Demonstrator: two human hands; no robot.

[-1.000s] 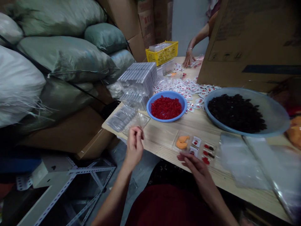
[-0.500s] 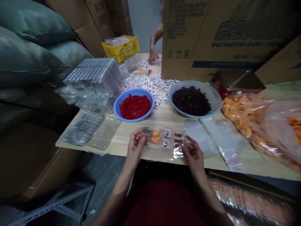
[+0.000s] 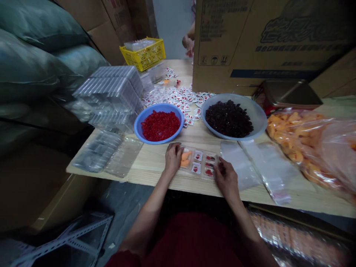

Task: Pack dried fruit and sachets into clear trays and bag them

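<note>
A clear plastic blister tray (image 3: 197,165) lies flat on the wooden table (image 3: 150,167), just in front of the bowls. Its cells hold orange pieces (image 3: 185,158), small white-and-red sachets (image 3: 197,155) and red pieces (image 3: 210,167). My left hand (image 3: 172,159) presses on the tray's left end, and my right hand (image 3: 226,178) rests on its right end. Behind the tray stand a blue bowl (image 3: 138,128) of red diced fruit and a grey-blue bowl (image 3: 261,124) of dark dried fruit.
Loose sachets (image 3: 178,100) lie behind the bowls. Stacked clear trays (image 3: 109,91) stand left, flat clear bags (image 3: 239,165) right, then a bag of orange pieces (image 3: 294,137). A cardboard box (image 3: 250,48) blocks the back. A co-worker's hand (image 3: 189,44) is beyond it.
My hands have come down from holding the tray up and now press it flat on the table, a little farther from me. The co-worker's hand has lifted off the table.
</note>
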